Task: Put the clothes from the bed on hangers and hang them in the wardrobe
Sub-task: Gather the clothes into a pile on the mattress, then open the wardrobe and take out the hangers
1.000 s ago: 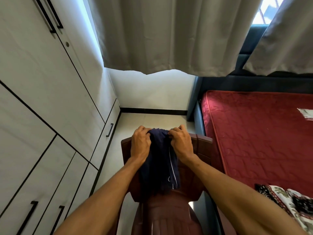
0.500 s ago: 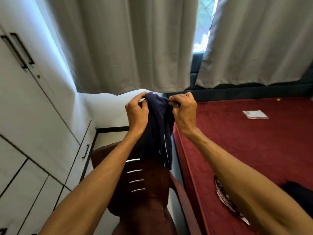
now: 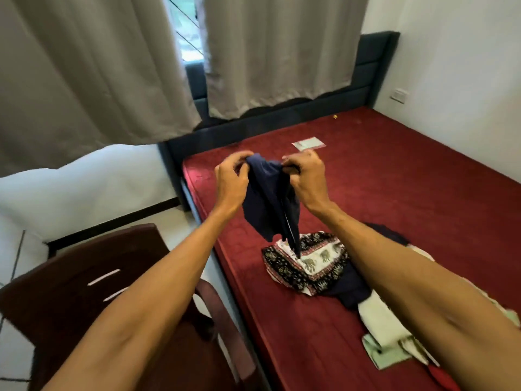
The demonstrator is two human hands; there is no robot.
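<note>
Navy garment [image 3: 270,201] held up over red bed [image 3: 394,198], top edge bunched between my two hands. Left hand [image 3: 231,184] grip closed on left side of fabric, right hand [image 3: 306,180] grip pinched shut on right side. Garment hangs loose, tail touching or just above patterned cloth [image 3: 307,263] on bed, cannot tell which. More clothes [image 3: 386,328] heaped near my right forearm. Dark brown chair [image 3: 84,277] beside bed, lower left. Grey curtains [image 3: 93,66] behind.

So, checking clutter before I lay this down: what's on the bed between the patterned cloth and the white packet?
Nothing: head view shows bare red bedcover between patterned elephant-print cloth and flat white packet.
</note>
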